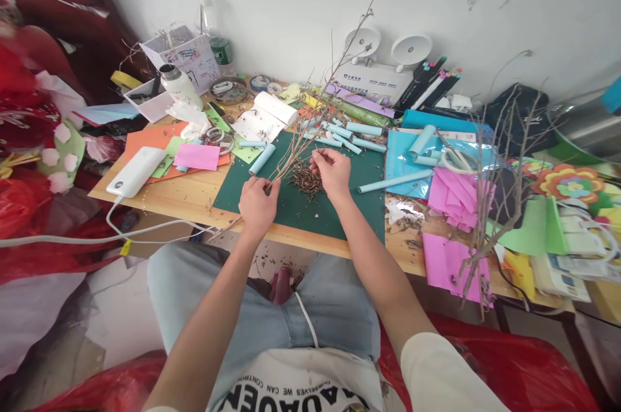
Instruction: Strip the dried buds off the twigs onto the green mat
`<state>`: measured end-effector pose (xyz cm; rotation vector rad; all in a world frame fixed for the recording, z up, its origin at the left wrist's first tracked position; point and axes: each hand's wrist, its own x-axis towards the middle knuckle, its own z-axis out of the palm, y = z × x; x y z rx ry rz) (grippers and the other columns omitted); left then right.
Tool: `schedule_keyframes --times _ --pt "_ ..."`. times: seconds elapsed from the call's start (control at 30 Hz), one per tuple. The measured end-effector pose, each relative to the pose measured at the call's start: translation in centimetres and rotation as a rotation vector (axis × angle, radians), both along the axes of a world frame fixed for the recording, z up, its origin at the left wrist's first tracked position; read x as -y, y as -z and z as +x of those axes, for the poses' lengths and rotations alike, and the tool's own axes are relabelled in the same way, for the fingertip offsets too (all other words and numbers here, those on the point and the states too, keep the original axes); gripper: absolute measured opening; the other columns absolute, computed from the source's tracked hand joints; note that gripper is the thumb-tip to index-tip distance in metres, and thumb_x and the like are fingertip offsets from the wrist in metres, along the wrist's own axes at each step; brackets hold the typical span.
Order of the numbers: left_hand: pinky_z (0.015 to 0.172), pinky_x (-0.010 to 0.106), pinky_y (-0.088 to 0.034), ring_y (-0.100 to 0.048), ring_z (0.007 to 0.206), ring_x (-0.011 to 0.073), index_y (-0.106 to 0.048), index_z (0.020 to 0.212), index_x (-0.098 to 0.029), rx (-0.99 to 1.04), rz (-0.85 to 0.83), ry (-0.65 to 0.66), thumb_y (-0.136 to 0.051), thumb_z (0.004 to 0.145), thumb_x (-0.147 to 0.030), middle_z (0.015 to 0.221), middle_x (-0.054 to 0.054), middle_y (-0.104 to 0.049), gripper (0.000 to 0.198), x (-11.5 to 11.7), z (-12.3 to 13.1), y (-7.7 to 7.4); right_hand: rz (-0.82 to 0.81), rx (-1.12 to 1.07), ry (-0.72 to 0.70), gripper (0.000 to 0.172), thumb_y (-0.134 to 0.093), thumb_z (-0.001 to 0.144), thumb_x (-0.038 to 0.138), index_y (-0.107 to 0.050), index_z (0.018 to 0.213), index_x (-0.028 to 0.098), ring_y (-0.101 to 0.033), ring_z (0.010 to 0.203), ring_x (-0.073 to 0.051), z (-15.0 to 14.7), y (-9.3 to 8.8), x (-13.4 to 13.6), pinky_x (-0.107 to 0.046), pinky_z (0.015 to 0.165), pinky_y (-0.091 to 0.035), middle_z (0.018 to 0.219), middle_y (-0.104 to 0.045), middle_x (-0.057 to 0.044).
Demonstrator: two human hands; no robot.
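Note:
My left hand [259, 205] is closed around the lower part of a long, dry branch [298, 134], which slants up and right toward the wall. Its cut end pokes out below the hand at the table edge. Close to the branch, my right hand [331, 169] has thumb and fingers pinched together; whatever is in them is too small to make out. Under it lies a heap of brown dried leaf bits [308, 182] on the green cutting mat [359, 215]. Several rolled blue paper tubes [342, 132] lie behind the heap, and another blue tube [262, 160] is near my left hand.
A white power bank [136, 171] with a cable sits at the left, near a pink note pad [196, 156]. A white bottle [180, 85] stands behind. At the right are scissors [456, 158], pink paper [453, 198] and more bare branches [504, 205]. Two round white lamps [411, 50] stand at the wall.

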<state>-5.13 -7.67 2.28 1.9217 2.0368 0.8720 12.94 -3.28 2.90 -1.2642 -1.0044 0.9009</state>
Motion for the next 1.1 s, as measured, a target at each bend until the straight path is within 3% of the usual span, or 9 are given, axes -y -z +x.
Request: schedule_keyframes --times 0.1,0.3,0.5,0.7,0.87,1.0,1.1 --pt "0.069 0.033 -0.039 -0.056 0.087 0.0230 -0.053 0.066 -0.023 -0.017 0.018 -0.017 -0.052 0.092 -0.046 0.082 0.006 -0.063 0.034 -0.2 -0.4 0.0 0.007 0.100 0.007 0.028 -0.064 0.078 0.046 -0.064 0.076 0.019 -0.060 0.056 -0.016 0.5 0.4 -0.1 -0.029 0.055 -0.050 0.067 -0.065 -0.002" --pt "0.072 0.034 -0.040 -0.055 0.090 0.0244 -0.053 0.067 -0.024 -0.064 0.043 -0.017 -0.052 0.092 -0.048 0.084 0.007 -0.063 0.035 -0.6 -1.3 0.3 0.063 0.589 0.113 0.031 -0.051 0.089 0.037 -0.063 0.066 0.019 -0.049 0.055 -0.015 1.0 0.9 0.0 -0.029 0.060 -0.038 0.057 -0.055 0.000" --pt "0.079 0.036 -0.040 -0.055 0.091 0.0254 -0.056 0.070 -0.023 -0.093 0.080 0.033 -0.050 0.093 -0.047 0.084 0.008 -0.063 0.033 -0.3 -1.2 0.8 -0.008 0.850 0.234 0.027 -0.045 0.091 0.026 -0.064 0.073 0.018 -0.055 0.071 -0.019 0.2 0.4 0.2 -0.030 0.067 -0.037 0.079 -0.064 -0.008" --pt "0.074 0.036 -0.039 -0.055 0.088 0.0255 -0.057 0.069 -0.023 -0.132 0.081 -0.044 -0.051 0.092 -0.048 0.082 0.008 -0.063 0.034 -0.4 -2.2 1.4 0.006 0.805 0.300 0.027 -0.046 0.090 0.025 -0.065 0.072 0.019 -0.055 0.067 -0.020 2.4 0.3 -0.3 -0.031 0.066 -0.038 0.072 -0.064 -0.007" --pt "0.073 0.036 -0.039 -0.055 0.086 0.0250 -0.056 0.068 -0.024 -0.143 0.086 -0.037 -0.051 0.092 -0.049 0.080 0.007 -0.063 0.035 -0.4 -2.5 1.4 0.092 0.815 0.116 0.037 -0.054 0.088 0.039 -0.061 0.057 0.020 -0.050 0.057 -0.016 2.7 0.1 -0.3 -0.030 0.061 -0.038 0.058 -0.058 -0.003" --pt "0.074 0.035 -0.040 -0.056 0.087 0.0248 -0.056 0.067 -0.024 -0.123 0.072 -0.019 -0.052 0.091 -0.048 0.079 0.007 -0.062 0.035 -0.3 -2.3 1.3 0.135 0.673 -0.051 0.020 -0.061 0.082 0.036 -0.071 0.082 0.019 -0.055 0.063 -0.015 1.8 -0.1 -0.2 -0.030 0.067 -0.045 0.073 -0.067 -0.003" --pt "0.074 0.035 -0.040 -0.056 0.088 0.0249 -0.056 0.067 -0.024 -0.114 0.056 -0.004 -0.054 0.090 -0.048 0.079 0.007 -0.062 0.034 -0.3 -2.2 1.2 0.140 0.523 -0.099 0.030 -0.063 0.082 0.039 -0.071 0.102 0.018 -0.058 0.067 -0.016 1.3 -0.1 -0.2 -0.031 0.069 -0.049 0.081 -0.070 -0.004"
